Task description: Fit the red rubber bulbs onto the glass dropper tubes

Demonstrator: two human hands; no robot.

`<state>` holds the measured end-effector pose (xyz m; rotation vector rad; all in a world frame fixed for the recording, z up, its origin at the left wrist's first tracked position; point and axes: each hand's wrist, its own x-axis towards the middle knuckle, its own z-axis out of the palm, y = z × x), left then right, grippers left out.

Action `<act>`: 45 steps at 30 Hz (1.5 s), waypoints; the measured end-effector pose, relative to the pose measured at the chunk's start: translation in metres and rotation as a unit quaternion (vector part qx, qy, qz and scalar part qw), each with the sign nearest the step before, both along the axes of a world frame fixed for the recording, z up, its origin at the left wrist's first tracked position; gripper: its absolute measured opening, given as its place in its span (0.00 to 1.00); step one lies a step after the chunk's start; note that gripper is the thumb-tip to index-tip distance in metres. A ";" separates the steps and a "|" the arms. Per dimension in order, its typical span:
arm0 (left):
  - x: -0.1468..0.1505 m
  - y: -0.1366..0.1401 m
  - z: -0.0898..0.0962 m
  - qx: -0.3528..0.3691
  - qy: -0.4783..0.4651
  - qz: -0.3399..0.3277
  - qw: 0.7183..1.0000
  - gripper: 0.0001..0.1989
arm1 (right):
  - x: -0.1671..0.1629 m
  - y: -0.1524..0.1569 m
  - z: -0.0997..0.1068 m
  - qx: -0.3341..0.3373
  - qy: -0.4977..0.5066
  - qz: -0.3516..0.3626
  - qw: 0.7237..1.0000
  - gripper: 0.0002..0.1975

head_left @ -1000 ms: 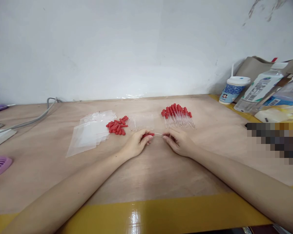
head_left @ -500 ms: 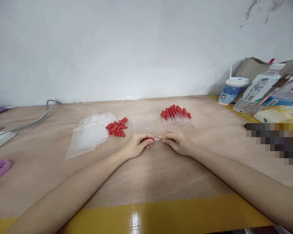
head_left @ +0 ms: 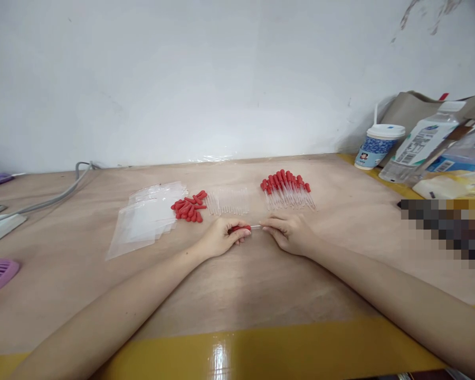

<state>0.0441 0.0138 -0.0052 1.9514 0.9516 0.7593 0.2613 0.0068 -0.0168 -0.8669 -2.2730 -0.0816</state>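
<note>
The left hand (head_left: 224, 237) at centre partly hides a red dropper bulb (head_left: 243, 228), the right hand (head_left: 288, 232) its clear tube (head_left: 255, 227); the left edge crops a purple slotted object (head_left: 2, 274).

Scuffed white wall (head_left: 182, 79), brown-covered table (head_left: 198, 295), glossy yellow edge (head_left: 301, 348)

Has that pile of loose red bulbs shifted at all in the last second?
No, not visibly in any direction: the loose red bulbs keep the same place relative to the clear bags lying left of them.
</note>
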 end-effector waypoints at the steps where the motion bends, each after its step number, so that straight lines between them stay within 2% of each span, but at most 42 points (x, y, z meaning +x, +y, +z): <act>1: 0.000 0.000 0.000 -0.002 0.000 0.003 1.000 0.10 | 0.000 -0.001 0.000 0.010 -0.004 -0.002 1.000 0.10; 12: -0.001 -0.001 0.001 -0.011 0.013 -0.015 1.000 0.11 | -0.008 -0.004 0.004 0.061 -0.053 -0.026 0.996 0.12; 20: 0.001 -0.004 0.007 -0.008 0.037 -0.016 0.999 0.11 | -0.016 -0.003 0.005 0.015 -0.051 -0.012 0.999 0.14; 31: -0.001 -0.007 0.005 0.091 0.081 -0.013 0.993 0.11 | -0.024 -0.005 0.013 -0.118 -0.031 0.001 0.992 0.13; 35: -0.002 -0.007 0.003 0.075 0.076 -0.012 0.994 0.11 | -0.025 -0.006 0.014 -0.145 -0.018 0.006 0.989 0.14; 42: -0.001 -0.003 0.001 0.022 0.032 -0.010 0.999 0.12 | -0.025 -0.004 0.014 -0.129 0.001 0.011 0.992 0.14; 45: -0.002 -0.002 0.002 0.028 0.029 0.016 0.999 0.12 | -0.020 -0.001 0.011 -0.132 0.018 0.009 0.991 0.14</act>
